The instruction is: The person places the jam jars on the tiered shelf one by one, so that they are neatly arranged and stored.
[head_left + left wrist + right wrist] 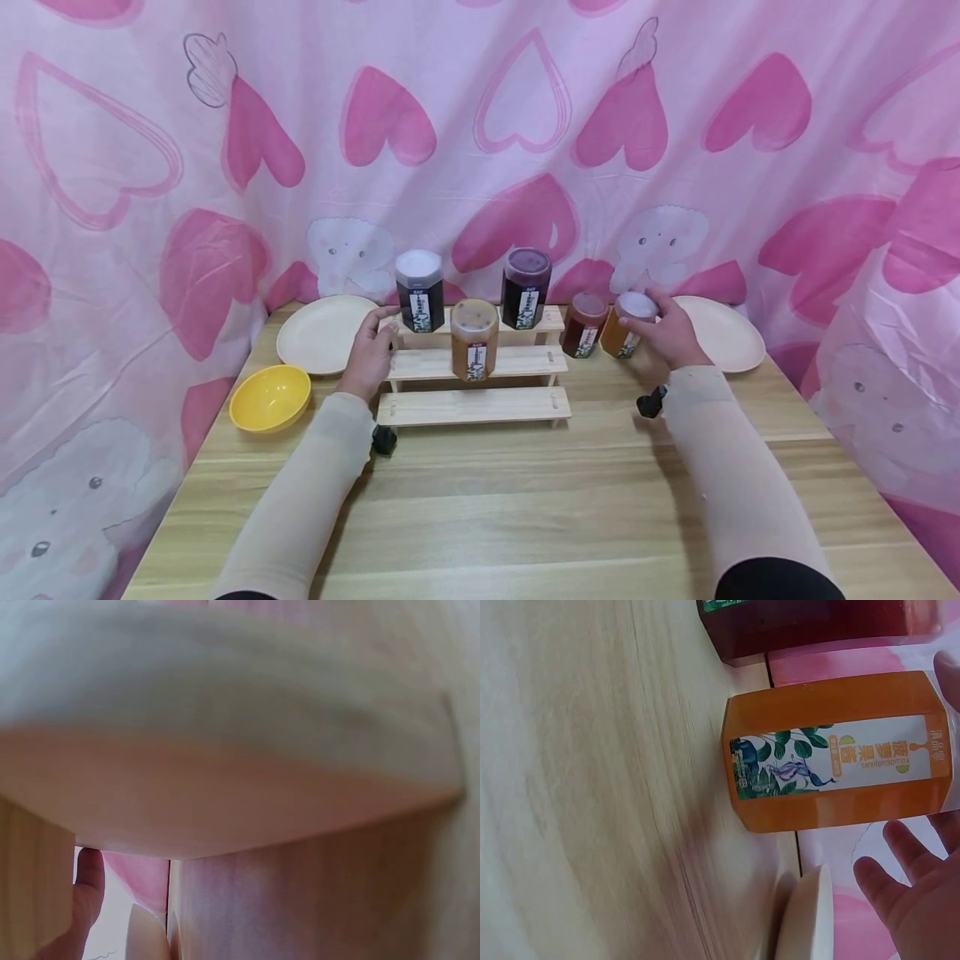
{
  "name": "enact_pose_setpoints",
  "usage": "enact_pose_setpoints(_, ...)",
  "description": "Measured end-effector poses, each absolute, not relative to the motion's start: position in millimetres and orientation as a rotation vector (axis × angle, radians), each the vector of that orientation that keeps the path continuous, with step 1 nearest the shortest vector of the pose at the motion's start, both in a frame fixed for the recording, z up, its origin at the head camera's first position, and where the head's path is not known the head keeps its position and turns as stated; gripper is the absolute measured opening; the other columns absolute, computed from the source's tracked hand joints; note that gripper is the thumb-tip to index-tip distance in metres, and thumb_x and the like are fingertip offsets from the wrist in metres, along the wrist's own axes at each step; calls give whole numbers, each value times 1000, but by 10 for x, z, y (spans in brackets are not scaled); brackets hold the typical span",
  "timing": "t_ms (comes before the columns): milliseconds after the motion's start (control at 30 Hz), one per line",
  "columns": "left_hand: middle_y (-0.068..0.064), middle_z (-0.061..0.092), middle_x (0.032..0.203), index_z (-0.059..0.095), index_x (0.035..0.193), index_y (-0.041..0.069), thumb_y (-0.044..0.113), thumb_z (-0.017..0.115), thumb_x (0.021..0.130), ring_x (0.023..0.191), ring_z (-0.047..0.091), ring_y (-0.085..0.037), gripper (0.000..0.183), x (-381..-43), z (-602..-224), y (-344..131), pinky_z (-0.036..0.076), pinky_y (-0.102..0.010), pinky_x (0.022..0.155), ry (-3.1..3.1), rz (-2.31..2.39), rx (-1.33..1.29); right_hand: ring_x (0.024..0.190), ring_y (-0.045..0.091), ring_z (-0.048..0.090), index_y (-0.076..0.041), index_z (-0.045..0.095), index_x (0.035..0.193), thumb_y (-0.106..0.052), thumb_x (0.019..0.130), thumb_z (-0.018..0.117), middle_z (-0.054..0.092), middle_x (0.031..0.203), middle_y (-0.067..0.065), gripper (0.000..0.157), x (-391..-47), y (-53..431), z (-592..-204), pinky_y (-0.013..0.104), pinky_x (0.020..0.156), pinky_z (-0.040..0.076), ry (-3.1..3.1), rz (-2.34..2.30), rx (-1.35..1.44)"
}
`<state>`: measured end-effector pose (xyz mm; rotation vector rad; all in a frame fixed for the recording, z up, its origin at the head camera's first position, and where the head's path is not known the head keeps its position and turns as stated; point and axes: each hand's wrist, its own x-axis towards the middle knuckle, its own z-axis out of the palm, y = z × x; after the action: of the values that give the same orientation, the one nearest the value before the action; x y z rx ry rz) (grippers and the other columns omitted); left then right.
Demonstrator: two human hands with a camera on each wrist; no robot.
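My right hand [671,329] holds an orange jam jar [840,757] near its pale lid, thumb on one side and fingers on the other. The jar is upright, right of a dark red jar [583,327]. My left hand [369,354] is at the left end of a three-step wooden rack [472,406], thumb and forefinger at the end of its top step. In the left wrist view a finger [88,889] shows beside the wood; the other fingers are hidden. A black jar [421,300] and a dark purple jar [525,292] stand on the top step, an amber jar [474,337] on the middle one.
A cream plate [318,333] lies behind my left hand and another cream plate [731,333] beyond my right wrist. Left of my left forearm sits a yellow bowl [270,400]. A pink heart-patterned curtain [465,108] hangs behind the wooden table [510,517] and along its sides.
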<state>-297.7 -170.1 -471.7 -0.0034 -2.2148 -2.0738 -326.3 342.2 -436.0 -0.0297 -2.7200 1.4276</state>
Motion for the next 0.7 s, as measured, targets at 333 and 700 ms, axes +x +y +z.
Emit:
enact_pose_setpoints(333,-6,36,168,51,148,13,22,43,112,149,30,-24,38,-2960,-4697,-1695,29,-49,121,-2212,-2067,-23,149,42,39,-8,26,167,-33,95,81,35,167,24,94,-3318,3394,-4441,58,122,33,-2614,1533,-75)
enact_pose_setpoints(700,-6,31,171,50,150,13,22,43,113,150,27,-22,38,-2960,-4695,-1693,31,-46,118,-2205,-2099,-16,148,37,41,-10,32,166,-32,94,81,37,167,19,90,-3204,3319,-4465,53,120,38,-2531,1545,-126)
